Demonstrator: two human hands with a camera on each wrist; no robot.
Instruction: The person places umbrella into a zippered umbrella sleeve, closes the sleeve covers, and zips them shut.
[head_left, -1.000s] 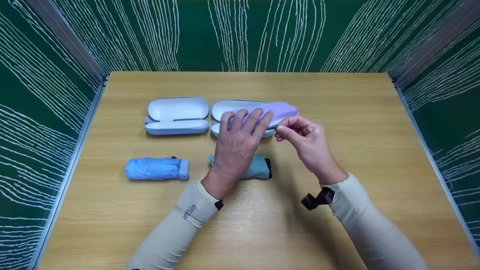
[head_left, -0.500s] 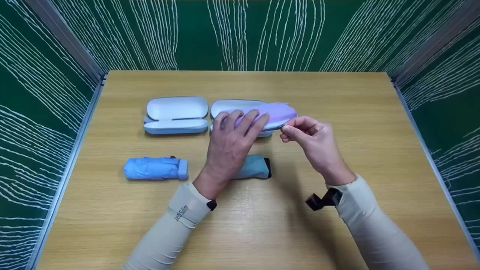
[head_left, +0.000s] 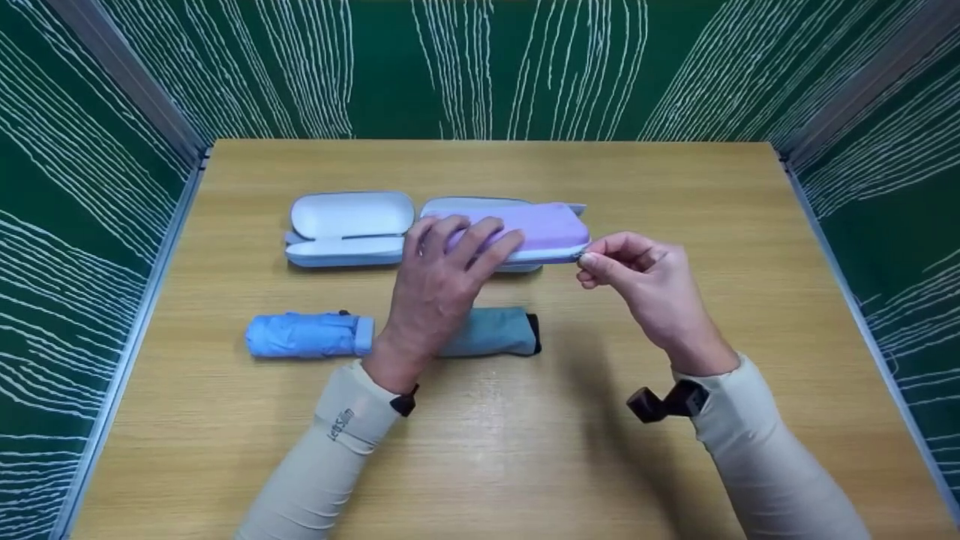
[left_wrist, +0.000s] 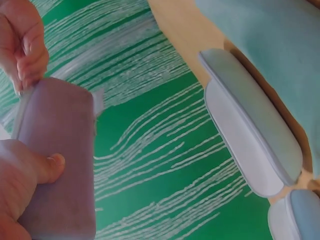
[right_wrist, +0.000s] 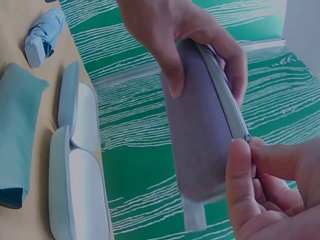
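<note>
While L hand [head_left: 437,283] grips 1 pouch [head_left: 553,226], R hand [head_left: 651,294] pinching zip pull [right_wrist: 247,137], 2 open cases [head_left: 352,214] nr

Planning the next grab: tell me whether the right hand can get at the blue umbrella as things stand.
Probably not directly: the right hand pinches the zip pull of the purple case, and the left hand seems to block the straight way to the blue umbrella, itself uncovered.

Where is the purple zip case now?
In the head view, the purple zip case is just right of centre, in the left hand, partly hiding an open hinged case.
</note>
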